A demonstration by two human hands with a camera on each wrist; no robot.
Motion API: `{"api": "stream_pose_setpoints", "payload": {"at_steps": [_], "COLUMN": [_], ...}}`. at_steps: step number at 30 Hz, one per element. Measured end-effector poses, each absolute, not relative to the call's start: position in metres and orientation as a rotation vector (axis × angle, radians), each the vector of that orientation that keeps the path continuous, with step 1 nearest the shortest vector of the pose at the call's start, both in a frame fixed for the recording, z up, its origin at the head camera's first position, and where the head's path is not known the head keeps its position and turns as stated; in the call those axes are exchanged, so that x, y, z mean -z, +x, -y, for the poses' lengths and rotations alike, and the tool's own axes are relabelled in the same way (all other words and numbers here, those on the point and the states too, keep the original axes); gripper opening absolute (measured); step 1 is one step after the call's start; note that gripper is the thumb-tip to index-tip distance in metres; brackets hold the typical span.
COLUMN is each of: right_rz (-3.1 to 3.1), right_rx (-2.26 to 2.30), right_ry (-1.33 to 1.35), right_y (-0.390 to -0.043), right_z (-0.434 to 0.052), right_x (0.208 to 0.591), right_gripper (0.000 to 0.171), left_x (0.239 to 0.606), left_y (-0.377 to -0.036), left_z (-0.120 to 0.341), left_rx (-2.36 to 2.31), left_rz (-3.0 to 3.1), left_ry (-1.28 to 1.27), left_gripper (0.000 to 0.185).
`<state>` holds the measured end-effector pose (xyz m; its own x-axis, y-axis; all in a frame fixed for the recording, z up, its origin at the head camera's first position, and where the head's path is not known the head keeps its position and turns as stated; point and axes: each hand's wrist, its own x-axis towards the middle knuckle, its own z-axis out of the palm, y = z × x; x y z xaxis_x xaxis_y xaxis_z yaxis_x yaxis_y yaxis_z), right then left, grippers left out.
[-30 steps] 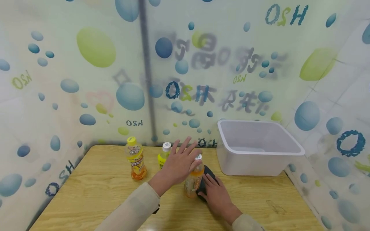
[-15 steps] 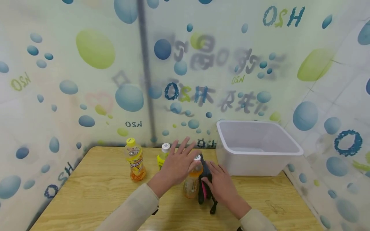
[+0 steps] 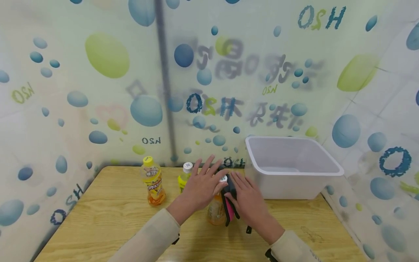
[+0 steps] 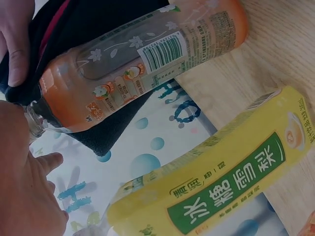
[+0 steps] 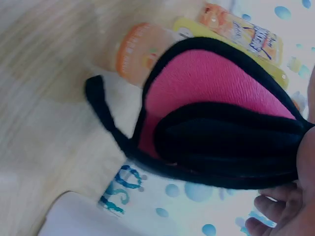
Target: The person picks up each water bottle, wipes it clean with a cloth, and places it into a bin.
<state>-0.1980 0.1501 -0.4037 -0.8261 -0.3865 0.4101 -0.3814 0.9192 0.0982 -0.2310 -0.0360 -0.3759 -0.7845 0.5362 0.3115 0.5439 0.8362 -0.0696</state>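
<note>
Since a moment before, the right hand [image 3: 250, 203] had lifted the black-and-pink pouch [image 3: 229, 198] off the desk [image 3: 108, 222] against the orange bottle [image 3: 216, 207].

Overhead, the left hand [image 3: 201, 185] rested on the cap, fingers spread.

Left wrist: bottle [image 4: 142, 64] beside the yellow bottle [image 4: 221, 191].

Right wrist: fingers pinched the pouch [image 5: 211, 108].
</note>
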Motion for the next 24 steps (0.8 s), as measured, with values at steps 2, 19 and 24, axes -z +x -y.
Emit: {"api": "stream_pose_setpoints", "payload": {"at_steps": [2, 19, 24], "right_rz": [2.667, 2.861, 2.923], "right_rx": [0.028, 0.000, 0.095], "right_ry": [0.550, 0.597, 0.633], "right_y": [-0.198, -0.205, -0.204], "right_z": [-0.151, -0.159, -0.157], "right_x": [0.407, 0.469, 0.488], "right_gripper": [0.065, 0.063, 0.062], "left_x": [0.376, 0.375, 0.376], "left_y": [-0.231, -0.229, -0.230], "left_z": [0.036, 0.037, 0.037], "left_rx": [0.035, 0.087, 0.105], "left_rz": [2.696, 2.679, 2.692], "left_ry": [-0.816, -0.846, -0.853], "left_gripper": [0.052, 0.047, 0.047]}}
